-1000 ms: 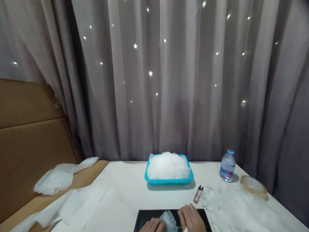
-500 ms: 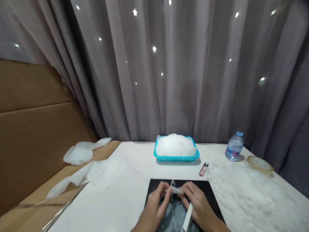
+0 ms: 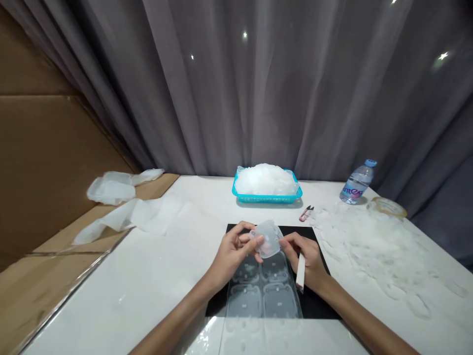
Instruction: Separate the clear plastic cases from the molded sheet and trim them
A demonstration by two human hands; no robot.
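My left hand (image 3: 231, 251) pinches a small clear plastic piece (image 3: 269, 237) lifted above a black mat (image 3: 318, 305). My right hand (image 3: 308, 259) touches the same piece from the right with its fingertips and also grips a thin white stick-like tool (image 3: 300, 271) that points down. Under the hands lies a clear moulded plastic sheet (image 3: 263, 291) with several cells, resting on the mat and running towards me.
A turquoise basket (image 3: 266, 198) heaped with clear plastic pieces stands behind the mat. Small red snips (image 3: 306, 213), a water bottle (image 3: 356, 182) and a tape roll (image 3: 386, 207) lie to the right, amid scattered clear scraps (image 3: 369, 241). White sheets (image 3: 125, 217) and cardboard (image 3: 48, 162) are at left.
The camera has tilted down, so the table shows more fully. Both hands have lifted the clear piece off the sheet and turned it up between them.
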